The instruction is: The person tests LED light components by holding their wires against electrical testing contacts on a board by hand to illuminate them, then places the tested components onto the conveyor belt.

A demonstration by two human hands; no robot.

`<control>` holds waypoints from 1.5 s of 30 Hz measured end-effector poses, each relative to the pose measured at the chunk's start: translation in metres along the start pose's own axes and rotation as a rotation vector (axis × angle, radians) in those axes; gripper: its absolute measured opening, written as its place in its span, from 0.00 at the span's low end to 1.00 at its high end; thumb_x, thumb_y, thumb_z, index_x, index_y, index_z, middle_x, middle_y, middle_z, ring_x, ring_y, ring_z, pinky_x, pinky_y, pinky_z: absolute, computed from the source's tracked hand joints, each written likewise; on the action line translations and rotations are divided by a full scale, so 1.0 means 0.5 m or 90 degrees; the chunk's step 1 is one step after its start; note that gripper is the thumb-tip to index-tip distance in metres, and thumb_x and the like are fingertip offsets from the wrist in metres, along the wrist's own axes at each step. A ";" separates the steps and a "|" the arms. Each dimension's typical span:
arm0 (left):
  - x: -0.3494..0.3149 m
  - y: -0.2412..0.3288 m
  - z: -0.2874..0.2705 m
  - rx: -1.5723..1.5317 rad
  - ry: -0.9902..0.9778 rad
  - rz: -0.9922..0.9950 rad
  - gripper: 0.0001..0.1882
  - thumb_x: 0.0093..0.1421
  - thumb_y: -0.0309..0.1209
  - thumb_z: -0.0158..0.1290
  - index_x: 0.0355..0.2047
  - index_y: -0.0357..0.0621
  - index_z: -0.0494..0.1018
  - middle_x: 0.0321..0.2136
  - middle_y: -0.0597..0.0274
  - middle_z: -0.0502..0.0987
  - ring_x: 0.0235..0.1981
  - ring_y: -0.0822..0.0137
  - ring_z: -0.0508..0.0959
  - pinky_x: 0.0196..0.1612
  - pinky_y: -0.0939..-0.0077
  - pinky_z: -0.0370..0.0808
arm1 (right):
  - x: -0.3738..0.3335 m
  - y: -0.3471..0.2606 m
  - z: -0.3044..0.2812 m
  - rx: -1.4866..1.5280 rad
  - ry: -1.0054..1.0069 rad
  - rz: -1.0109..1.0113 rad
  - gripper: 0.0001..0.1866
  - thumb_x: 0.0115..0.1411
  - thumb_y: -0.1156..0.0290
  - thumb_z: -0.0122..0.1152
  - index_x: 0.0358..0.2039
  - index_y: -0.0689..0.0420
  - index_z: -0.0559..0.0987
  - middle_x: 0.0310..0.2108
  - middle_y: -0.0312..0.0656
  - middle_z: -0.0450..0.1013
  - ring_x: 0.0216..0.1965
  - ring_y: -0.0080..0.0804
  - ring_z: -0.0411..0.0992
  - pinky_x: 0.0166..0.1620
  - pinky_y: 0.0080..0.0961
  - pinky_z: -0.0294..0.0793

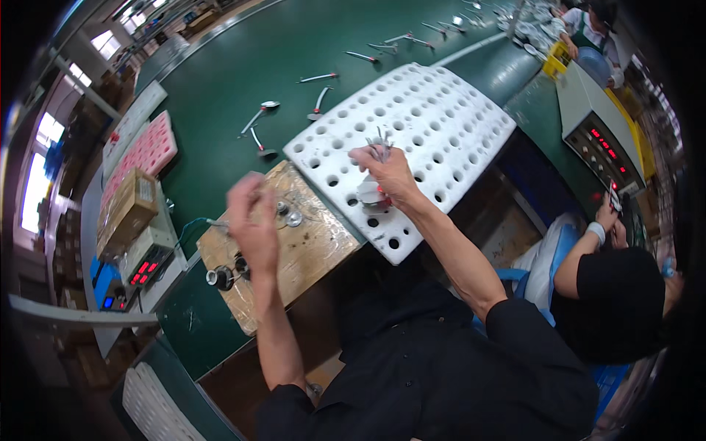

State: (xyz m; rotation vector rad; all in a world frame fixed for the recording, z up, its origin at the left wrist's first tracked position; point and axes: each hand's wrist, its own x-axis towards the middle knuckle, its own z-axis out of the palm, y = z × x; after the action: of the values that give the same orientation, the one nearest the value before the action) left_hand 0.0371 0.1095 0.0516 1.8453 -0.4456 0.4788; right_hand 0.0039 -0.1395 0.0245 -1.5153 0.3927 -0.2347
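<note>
1. Dark shirt (pixel 434 375) of the wearer fills the near side, both bare forearms reaching out over the work.
2. Right hand (pixel 393 176): its fingers are closed around a bundle of thin-stemmed parts (pixel 370 192), grey stems fanning out above, pale heads with a touch of red below. This bundle is over the near left portion of a white foam board (pixel 460 110) full of round holes; whether it touches the board cannot be told.
3. Left hand (pixel 254 220): blurred, fingers bent, above a brown covered board (pixel 316 253). I cannot tell whether they grip anything. Just to their right lies a small metal disc (pixel 294 219).
4. Progress, as a judgement: partway. Some parts are gathered in the right hand; similar loose parts (pixel 257 117) lie apart on the far green surface (pixel 220 88), so those appear left over. Many foam holes show as dark openings.
5. Writing: red digits glow on the left meter (pixel 147 253) and the right meter (pixel 603 143). A cardboard box (pixel 126 209) at left bears a pale label, its print too small to read.
</note>
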 end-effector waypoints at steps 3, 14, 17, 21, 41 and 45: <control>-0.074 0.021 0.095 -0.004 -0.230 0.065 0.14 0.56 0.28 0.63 0.43 0.40 0.78 0.45 0.56 0.78 0.47 0.59 0.78 0.49 0.67 0.74 | -0.003 0.012 0.004 0.017 -0.028 -0.073 0.18 0.59 0.57 0.68 0.31 0.61 0.82 0.25 0.33 0.75 0.28 0.17 0.69 0.33 0.20 0.67; -0.102 0.009 0.185 0.139 -0.244 0.241 0.09 0.57 0.23 0.59 0.40 0.42 0.78 0.37 0.58 0.79 0.39 0.55 0.79 0.42 0.63 0.75 | -0.003 0.024 0.001 -0.025 -0.087 -0.043 0.20 0.57 0.54 0.69 0.30 0.62 0.80 0.20 0.28 0.66 0.24 0.14 0.60 0.27 0.16 0.58; -0.102 0.004 0.175 0.101 -0.205 0.195 0.07 0.58 0.23 0.57 0.38 0.41 0.78 0.34 0.58 0.80 0.36 0.55 0.79 0.40 0.65 0.75 | -0.001 0.025 0.000 -0.044 -0.116 -0.007 0.21 0.58 0.52 0.68 0.27 0.60 0.80 0.21 0.30 0.68 0.24 0.15 0.63 0.27 0.17 0.62; -0.112 -0.002 0.163 0.076 -0.177 0.140 0.06 0.61 0.23 0.56 0.38 0.40 0.78 0.32 0.57 0.80 0.33 0.57 0.79 0.38 0.68 0.75 | -0.001 0.019 0.008 -0.090 -0.132 -0.040 0.22 0.58 0.50 0.67 0.28 0.59 0.81 0.21 0.34 0.72 0.23 0.17 0.67 0.26 0.20 0.67; -0.153 -0.053 0.040 -0.610 -0.097 -0.317 0.10 0.71 0.30 0.48 0.45 0.37 0.73 0.34 0.67 0.76 0.30 0.80 0.71 0.34 0.86 0.68 | -0.002 -0.046 -0.014 -0.151 -0.432 0.004 0.14 0.63 0.58 0.63 0.34 0.58 0.83 0.18 0.25 0.66 0.20 0.13 0.61 0.22 0.16 0.57; -0.192 -0.052 0.026 -0.634 -0.061 -0.298 0.10 0.71 0.30 0.48 0.45 0.37 0.73 0.34 0.64 0.77 0.32 0.78 0.74 0.38 0.83 0.72 | -0.003 -0.038 0.017 -0.145 -0.238 -0.052 0.19 0.64 0.54 0.59 0.27 0.58 0.80 0.16 0.28 0.66 0.19 0.16 0.60 0.23 0.20 0.59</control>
State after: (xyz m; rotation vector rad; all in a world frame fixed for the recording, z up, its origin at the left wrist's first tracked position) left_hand -0.0292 0.1119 -0.0238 0.9440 -0.2261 -0.1583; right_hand 0.0076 -0.1319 0.0435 -1.7589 0.0599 0.0332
